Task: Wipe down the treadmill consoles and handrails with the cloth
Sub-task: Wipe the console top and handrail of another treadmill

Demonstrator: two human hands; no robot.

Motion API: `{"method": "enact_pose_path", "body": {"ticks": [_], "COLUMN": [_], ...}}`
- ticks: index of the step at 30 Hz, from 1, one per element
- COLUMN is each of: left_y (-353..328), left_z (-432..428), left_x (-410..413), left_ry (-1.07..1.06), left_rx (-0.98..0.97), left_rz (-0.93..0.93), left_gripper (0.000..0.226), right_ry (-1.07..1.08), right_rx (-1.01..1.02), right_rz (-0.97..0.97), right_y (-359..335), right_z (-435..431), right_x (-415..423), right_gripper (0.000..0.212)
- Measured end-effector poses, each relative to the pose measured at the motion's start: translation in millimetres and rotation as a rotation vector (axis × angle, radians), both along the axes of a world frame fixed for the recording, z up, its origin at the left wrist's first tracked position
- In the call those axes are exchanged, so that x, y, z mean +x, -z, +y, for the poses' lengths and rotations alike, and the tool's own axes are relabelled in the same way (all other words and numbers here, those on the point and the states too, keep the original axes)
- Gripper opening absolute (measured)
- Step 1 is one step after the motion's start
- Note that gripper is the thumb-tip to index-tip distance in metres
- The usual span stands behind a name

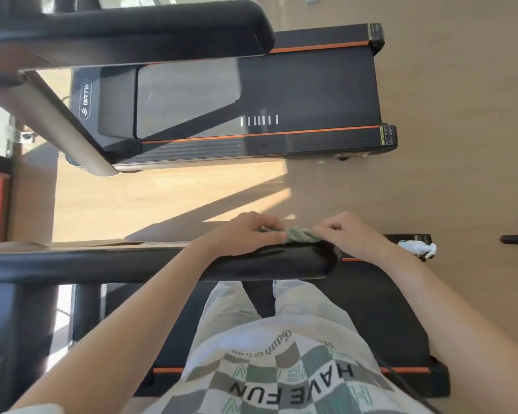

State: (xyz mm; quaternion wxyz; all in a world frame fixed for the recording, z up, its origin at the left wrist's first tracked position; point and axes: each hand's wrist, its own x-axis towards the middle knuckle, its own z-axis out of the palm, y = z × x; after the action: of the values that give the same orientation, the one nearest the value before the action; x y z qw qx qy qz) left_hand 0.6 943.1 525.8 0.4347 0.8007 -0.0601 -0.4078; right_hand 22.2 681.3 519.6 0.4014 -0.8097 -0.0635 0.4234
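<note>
1. Head view: the black handrail (162,264) of the near treadmill runs in from the left edge and ends in a rounded tip. Every place below is given from this handrail.
2. The cloth (301,234) is green and twisted into a short rope. It lies along the far edge of the handrail's tip, stretched between the two hands.
3. The left hand (245,234) rests on top of the handrail just short of the tip, its fingers curled round one end of the cloth.
4. The right hand (350,237) sits just past the tip and grips the other end of the cloth between thumb and bent fingers.
5. On the near side of the handrail lies the near treadmill's black belt (371,309). The person stands on it in pale trousers and a checked T-shirt reading "HAVE FUN".
6. Past the tip, beyond the right wrist, a small white object (419,248) lies on the treadmill's side rail. It may be a spray bottle; what it holds cannot be told.
7. Beyond the handrail a strip of sunlit wooden floor (162,198) separates it from a second treadmill (251,94). That machine has orange stripes, "BRTW" on its motor cover, and its own dark handrail.
</note>
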Motion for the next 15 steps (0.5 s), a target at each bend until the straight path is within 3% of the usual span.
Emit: {"method": "enact_pose_path", "body": {"ticks": [2, 4, 6, 9, 13, 15], "left_y": [6, 12, 21, 34, 52, 58], "left_z": [-7, -13, -18, -22, -24, -25], "left_x": [8, 18, 30, 43, 51, 53], "left_ry": [0.005, 0.011, 0.008, 0.081, 0.166, 0.187], "left_rx": [-0.02, -0.022, -0.007, 0.001, 0.006, 0.02], "left_rz": [0.044, 0.094, 0.153, 0.226, 0.27, 0.29], "left_gripper": [0.033, 0.04, 0.034, 0.025, 0.008, 0.01], "right_ry": [0.059, 0.029, -0.025, -0.059, -0.109, -0.128], "right_rx": [-0.008, -0.046, -0.104, -0.132, -0.138, -0.114], "right_rz": [0.025, 0.052, 0.079, 0.109, 0.171, 0.214], "right_y": [0, 4, 8, 15, 29, 33], "right_z": [2, 3, 5, 7, 10, 12], "right_x": [1, 6, 13, 24, 34, 36], "right_gripper": [0.055, 0.045, 0.024, 0.011, 0.018, 0.024]}}
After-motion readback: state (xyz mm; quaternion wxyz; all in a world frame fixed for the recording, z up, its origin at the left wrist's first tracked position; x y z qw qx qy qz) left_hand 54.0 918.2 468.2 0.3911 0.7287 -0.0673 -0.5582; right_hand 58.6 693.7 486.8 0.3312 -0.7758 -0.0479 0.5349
